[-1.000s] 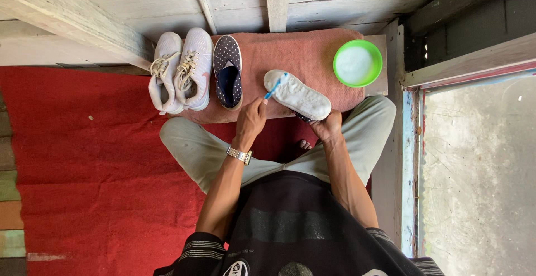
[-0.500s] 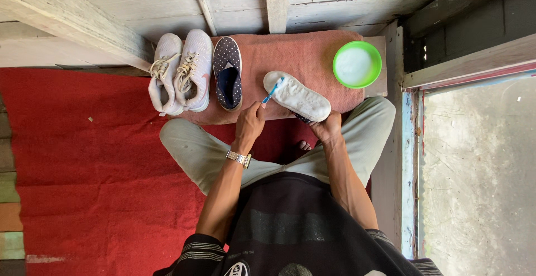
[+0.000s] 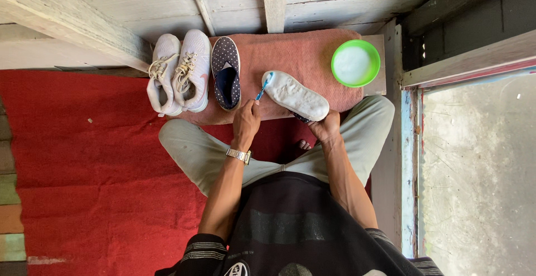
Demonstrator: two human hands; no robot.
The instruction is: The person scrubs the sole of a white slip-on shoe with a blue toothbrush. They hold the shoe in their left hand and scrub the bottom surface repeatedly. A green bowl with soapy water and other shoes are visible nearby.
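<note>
My left hand (image 3: 246,120), with a metal watch on its wrist, grips a blue toothbrush (image 3: 262,87). The brush head touches the toe end of a white shoe sole (image 3: 296,95). That shoe is turned sole-up and lies tilted on a pink towel (image 3: 304,50). My right hand (image 3: 326,127) holds the shoe by its heel end. Its dotted dark upper is mostly hidden under the sole.
A matching dark polka-dot slip-on shoe (image 3: 226,72) and a pair of white laced sneakers (image 3: 177,72) sit at the towel's left. A green bowl of white foamy liquid (image 3: 355,63) stands at the right. Red carpet (image 3: 84,170) covers the floor; a wooden wall lies beyond.
My left hand and the toothbrush have shifted slightly left along the toe end of the sole. The shoe and my right hand have barely moved.
</note>
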